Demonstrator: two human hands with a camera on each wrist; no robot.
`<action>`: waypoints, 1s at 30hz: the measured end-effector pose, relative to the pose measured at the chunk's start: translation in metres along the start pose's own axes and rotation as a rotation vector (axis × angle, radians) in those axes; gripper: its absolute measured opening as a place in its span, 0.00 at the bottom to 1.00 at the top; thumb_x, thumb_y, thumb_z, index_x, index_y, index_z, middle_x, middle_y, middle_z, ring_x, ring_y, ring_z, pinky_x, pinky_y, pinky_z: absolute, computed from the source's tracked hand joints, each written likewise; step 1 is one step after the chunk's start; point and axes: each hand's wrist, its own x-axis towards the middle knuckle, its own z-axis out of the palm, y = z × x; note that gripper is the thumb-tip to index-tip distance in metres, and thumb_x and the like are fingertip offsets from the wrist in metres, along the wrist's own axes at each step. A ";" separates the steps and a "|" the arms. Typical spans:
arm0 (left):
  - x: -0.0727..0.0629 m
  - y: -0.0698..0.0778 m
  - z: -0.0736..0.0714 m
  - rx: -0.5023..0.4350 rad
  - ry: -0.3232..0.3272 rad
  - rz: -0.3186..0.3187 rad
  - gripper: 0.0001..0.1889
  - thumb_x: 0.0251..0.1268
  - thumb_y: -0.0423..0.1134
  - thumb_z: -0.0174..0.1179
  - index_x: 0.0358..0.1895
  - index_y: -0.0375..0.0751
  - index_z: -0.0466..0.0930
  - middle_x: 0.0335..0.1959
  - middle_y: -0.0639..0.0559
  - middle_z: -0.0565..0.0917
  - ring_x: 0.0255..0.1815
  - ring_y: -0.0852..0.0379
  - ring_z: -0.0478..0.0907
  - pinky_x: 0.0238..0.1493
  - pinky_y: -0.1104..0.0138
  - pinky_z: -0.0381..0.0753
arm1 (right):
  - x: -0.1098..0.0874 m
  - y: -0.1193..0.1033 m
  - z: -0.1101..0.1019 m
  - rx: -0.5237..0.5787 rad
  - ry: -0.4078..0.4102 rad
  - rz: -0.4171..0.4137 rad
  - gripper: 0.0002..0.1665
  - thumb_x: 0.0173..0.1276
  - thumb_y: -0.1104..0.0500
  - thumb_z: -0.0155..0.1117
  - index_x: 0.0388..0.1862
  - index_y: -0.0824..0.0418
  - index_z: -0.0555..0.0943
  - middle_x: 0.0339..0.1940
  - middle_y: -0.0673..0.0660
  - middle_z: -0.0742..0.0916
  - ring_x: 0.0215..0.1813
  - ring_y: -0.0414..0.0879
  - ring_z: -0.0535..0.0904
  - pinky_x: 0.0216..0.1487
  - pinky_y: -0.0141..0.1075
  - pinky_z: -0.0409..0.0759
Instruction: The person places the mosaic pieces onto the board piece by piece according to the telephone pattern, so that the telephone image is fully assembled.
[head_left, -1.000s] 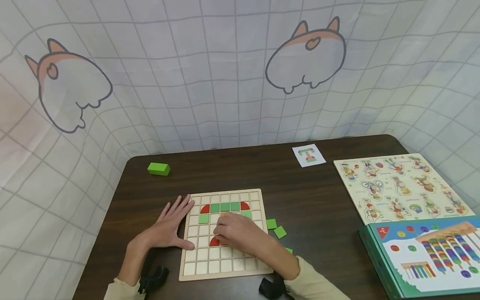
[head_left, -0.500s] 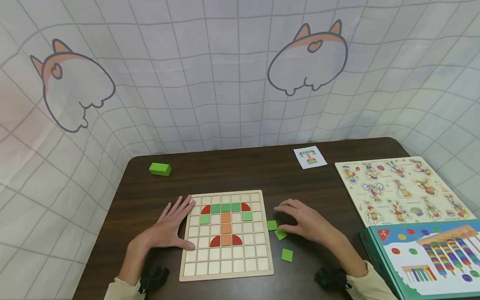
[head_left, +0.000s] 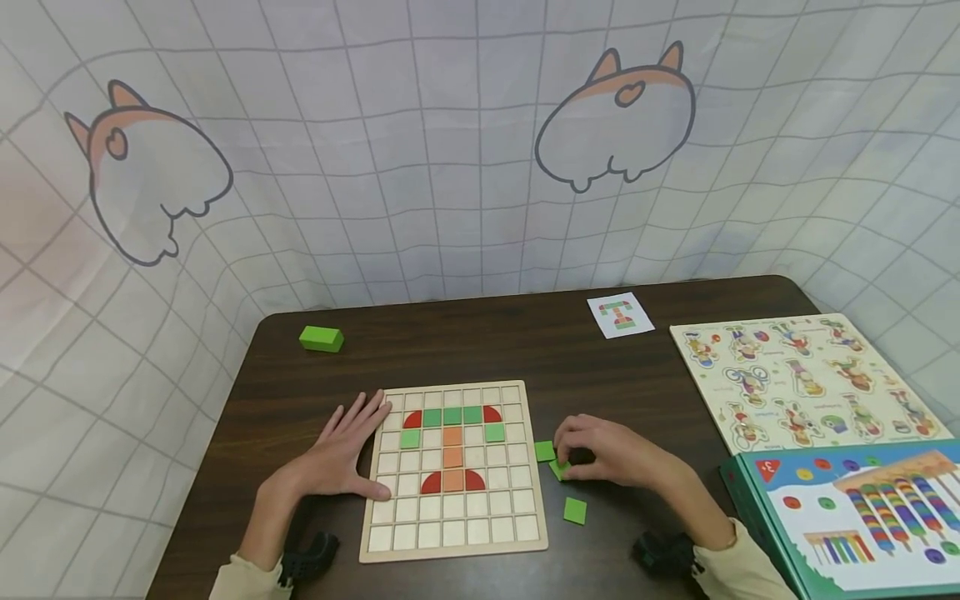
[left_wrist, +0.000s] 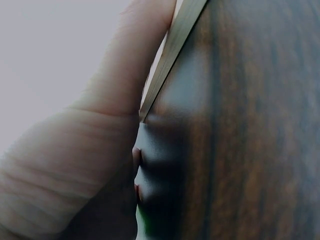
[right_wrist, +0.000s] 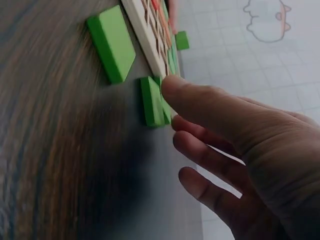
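A square wooden grid board (head_left: 453, 550) lies on the table, with red quarter-round, green square and orange square tiles (head_left: 453, 457) set in its cells. My left hand (head_left: 333, 458) rests along the board's left edge, fingers spread and thumb on the frame; in the left wrist view the thumb (left_wrist: 115, 85) covers part of that edge. Just right of the board, my right hand (head_left: 615, 452) pinches a green square tile (right_wrist: 151, 102) between thumb and curled fingers, low over the table. Beside it are another green tile (head_left: 544, 451) and a nearer one (head_left: 575, 511).
A white pattern card (head_left: 620, 315) lies at the back. On the right are a picture puzzle board (head_left: 810, 379) and a green-edged box (head_left: 847, 517). A green block (head_left: 321, 338) sits back left. A patterned curtain (head_left: 450, 150) hangs behind the table.
My right hand has moved right, off the board to the loose green tiles, and its fingers have closed on one. The orange column on the board is now uncovered. My left hand stays put.
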 end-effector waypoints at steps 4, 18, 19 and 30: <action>-0.001 0.000 0.001 -0.011 -0.005 -0.013 0.66 0.40 0.65 0.73 0.79 0.43 0.42 0.81 0.40 0.41 0.80 0.34 0.34 0.71 0.34 0.34 | -0.001 0.004 0.001 0.007 -0.027 -0.053 0.04 0.63 0.54 0.69 0.29 0.46 0.83 0.44 0.44 0.81 0.46 0.37 0.74 0.47 0.35 0.79; -0.001 -0.001 0.000 -0.004 -0.007 -0.007 0.66 0.40 0.65 0.73 0.79 0.43 0.41 0.81 0.41 0.40 0.80 0.34 0.34 0.71 0.34 0.35 | -0.002 0.011 0.002 -0.089 0.039 -0.116 0.03 0.63 0.53 0.69 0.31 0.46 0.82 0.41 0.42 0.81 0.39 0.34 0.74 0.41 0.29 0.77; -0.001 -0.001 0.000 -0.003 -0.007 -0.006 0.66 0.41 0.65 0.73 0.79 0.43 0.41 0.81 0.40 0.40 0.80 0.34 0.34 0.71 0.34 0.35 | -0.002 0.011 0.001 -0.091 0.074 -0.133 0.03 0.63 0.54 0.70 0.33 0.46 0.82 0.40 0.42 0.81 0.39 0.34 0.75 0.40 0.29 0.77; -0.001 0.002 -0.002 0.003 -0.008 -0.010 0.66 0.41 0.64 0.72 0.79 0.41 0.42 0.81 0.39 0.41 0.80 0.33 0.35 0.71 0.34 0.35 | 0.027 -0.026 0.009 -0.078 0.303 -0.350 0.08 0.64 0.57 0.67 0.43 0.52 0.84 0.41 0.48 0.81 0.35 0.39 0.78 0.37 0.22 0.75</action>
